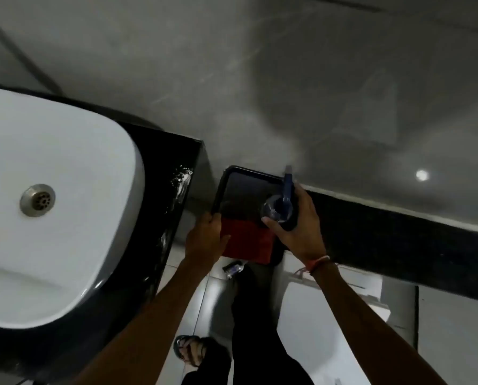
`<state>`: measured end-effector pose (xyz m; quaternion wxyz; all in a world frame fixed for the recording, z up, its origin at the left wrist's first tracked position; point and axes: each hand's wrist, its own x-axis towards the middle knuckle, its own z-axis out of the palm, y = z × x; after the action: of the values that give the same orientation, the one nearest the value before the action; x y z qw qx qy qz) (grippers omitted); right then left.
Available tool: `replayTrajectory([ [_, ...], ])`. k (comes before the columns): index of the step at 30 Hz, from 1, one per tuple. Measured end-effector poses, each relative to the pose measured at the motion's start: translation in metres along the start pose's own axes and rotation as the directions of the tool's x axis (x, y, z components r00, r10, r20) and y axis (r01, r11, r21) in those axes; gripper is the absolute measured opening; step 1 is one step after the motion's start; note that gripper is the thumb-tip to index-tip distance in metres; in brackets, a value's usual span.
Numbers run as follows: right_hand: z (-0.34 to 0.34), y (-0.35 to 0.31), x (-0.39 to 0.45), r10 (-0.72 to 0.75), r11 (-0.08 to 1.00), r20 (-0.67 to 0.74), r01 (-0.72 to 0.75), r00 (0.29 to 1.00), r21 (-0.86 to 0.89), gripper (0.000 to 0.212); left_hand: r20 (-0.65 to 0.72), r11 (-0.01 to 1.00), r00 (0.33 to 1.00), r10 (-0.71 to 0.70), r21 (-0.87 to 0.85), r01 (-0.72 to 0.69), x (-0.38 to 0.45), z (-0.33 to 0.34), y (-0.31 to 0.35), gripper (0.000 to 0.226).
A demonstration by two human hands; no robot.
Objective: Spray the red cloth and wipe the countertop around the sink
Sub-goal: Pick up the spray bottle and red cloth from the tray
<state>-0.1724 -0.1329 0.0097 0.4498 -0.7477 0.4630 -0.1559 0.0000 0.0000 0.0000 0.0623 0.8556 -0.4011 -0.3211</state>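
Red cloth (246, 241) soft, light, limp; lies on black tray (224, 184), left hand (206, 237) closed on edge. Spray bottle (281, 209) gripped by right hand (296, 226); smooth, likely slippery.

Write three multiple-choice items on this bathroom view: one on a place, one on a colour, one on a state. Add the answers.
1. Where is the red cloth?
A. in the sink
B. on the black tray
C. on the floor

2. What colour is the sink basin?
A. white
B. green
C. black

3. What is the right hand doing?
A. hanging free
B. gripping the spray bottle
C. turning a tap

Answers: 1 B, the cloth lies across the black tray's near end, under the left hand. 2 A, white bowl, metal drain. 3 B, fingers wrap the spray bottle.
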Motion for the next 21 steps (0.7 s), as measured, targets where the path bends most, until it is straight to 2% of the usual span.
replayTrajectory([
  [3,0.008,-0.006,0.023,-0.028,0.999,-0.003,0.028,1.000,0.041,0.099,-0.061,0.964,0.973,-0.224,-0.159,0.212,0.000,0.004,0.003,0.060],
  [7,0.018,-0.003,0.039,-0.122,0.992,-0.092,0.124,0.988,0.017,0.059,0.002,0.895,0.938,-0.348,-0.299,0.332,0.002,0.006,0.005,0.062],
  [10,0.021,-0.004,0.043,-0.149,0.988,-0.110,0.151,0.983,0.010,0.045,0.041,0.858,0.926,-0.375,-0.362,0.364,0.007,0.005,0.007,0.069],
  [15,0.021,-0.002,0.046,-0.126,0.987,-0.043,0.130,0.991,0.090,0.045,0.144,0.777,0.900,-0.411,-0.461,0.428,0.016,0.006,0.009,0.079],
  [18,0.017,-0.005,0.045,-0.123,0.984,-0.012,0.124,0.992,0.130,0.045,0.230,0.661,0.878,-0.420,-0.585,0.470,0.021,0.005,0.009,0.064],
  [21,0.010,-0.011,0.045,-0.156,0.971,-0.064,0.165,0.986,0.173,0.031,0.220,0.547,0.902,-0.372,-0.733,0.404,0.022,-0.003,0.013,0.045],
])
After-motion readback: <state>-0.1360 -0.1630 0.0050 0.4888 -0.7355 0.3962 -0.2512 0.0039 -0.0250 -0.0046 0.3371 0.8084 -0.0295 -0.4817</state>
